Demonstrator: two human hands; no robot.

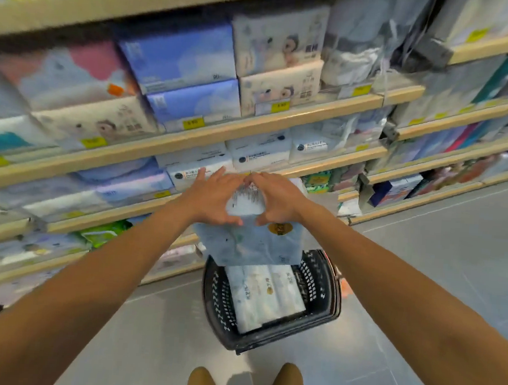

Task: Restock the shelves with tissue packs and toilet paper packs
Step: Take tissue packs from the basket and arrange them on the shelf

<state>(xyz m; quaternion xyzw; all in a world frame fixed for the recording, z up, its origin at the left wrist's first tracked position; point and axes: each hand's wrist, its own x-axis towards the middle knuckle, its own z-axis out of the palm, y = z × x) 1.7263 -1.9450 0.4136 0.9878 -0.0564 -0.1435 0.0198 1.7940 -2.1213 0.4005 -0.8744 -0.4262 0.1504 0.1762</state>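
Note:
I hold a pale blue tissue pack [252, 243] with a gold sticker in front of the shelves, above the basket. My left hand [213, 198] grips its upper left side and my right hand [276, 201] grips its upper right side; a barcode panel shows between the thumbs. The pack's top edge is level with a lower shelf edge [323, 167] that carries white tissue packs [258, 153]. Below, a black plastic basket [327, 290] on the floor holds more white and pale blue packs [263, 295].
Wooden-edged shelves [190, 136] run across the view, filled with blue packs [181, 55], cream packs [281, 86] and yellow price tags. Grey floor [437, 259] lies to the right. My two tan shoes [284, 384] stand just behind the basket.

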